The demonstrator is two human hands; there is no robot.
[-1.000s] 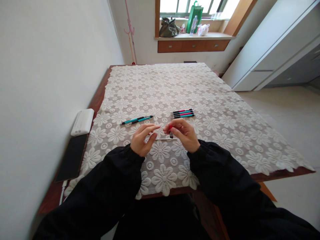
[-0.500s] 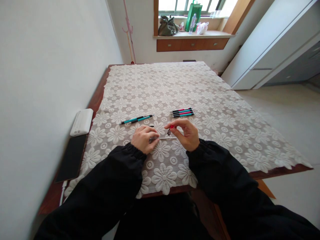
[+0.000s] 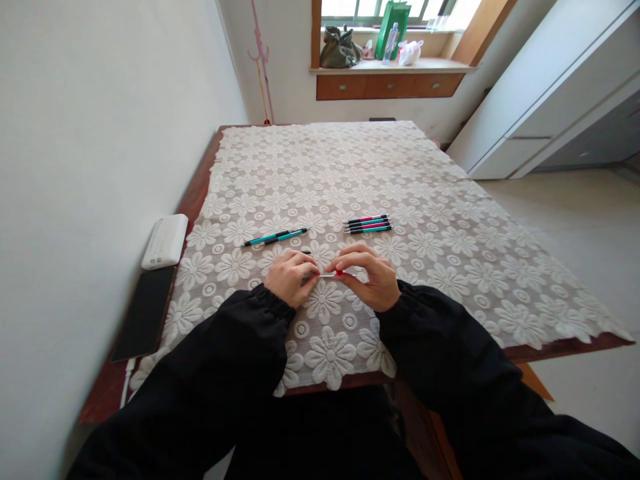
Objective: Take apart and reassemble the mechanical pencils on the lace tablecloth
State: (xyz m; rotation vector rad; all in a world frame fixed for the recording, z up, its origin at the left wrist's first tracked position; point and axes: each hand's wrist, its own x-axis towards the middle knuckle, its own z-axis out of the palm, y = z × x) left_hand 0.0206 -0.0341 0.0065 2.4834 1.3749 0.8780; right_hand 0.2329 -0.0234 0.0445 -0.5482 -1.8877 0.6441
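My left hand [image 3: 291, 275] is closed, its fingertips pinching a thin pale rod [image 3: 327, 275] that looks like a pen's inner tube and points to the right. Between the thumb and fingers of my right hand [image 3: 369, 272] is a small red pen part [image 3: 339, 272], at the rod and seeming to touch it; whether it goes round the rod I cannot tell. A small black piece [image 3: 305, 252] shows just behind my left fingers. Beyond my left hand lie two teal and black pens [image 3: 277, 237]. Past my right hand, several pens [image 3: 369, 225] in pink, teal and black lie side by side.
A floral lace cloth [image 3: 330, 353] covers the wooden table. On the left edge, against the wall, are a white power bank [image 3: 166, 241] and a dark phone [image 3: 145, 313] with a white cable [image 3: 126, 383]. Bags and a bottle [image 3: 391, 44] stand on the windowsill.
My right hand has lowered the red part to the rod and turned slightly; a dark clear bit under it no longer shows. My left hand has kept its grip on the rod.
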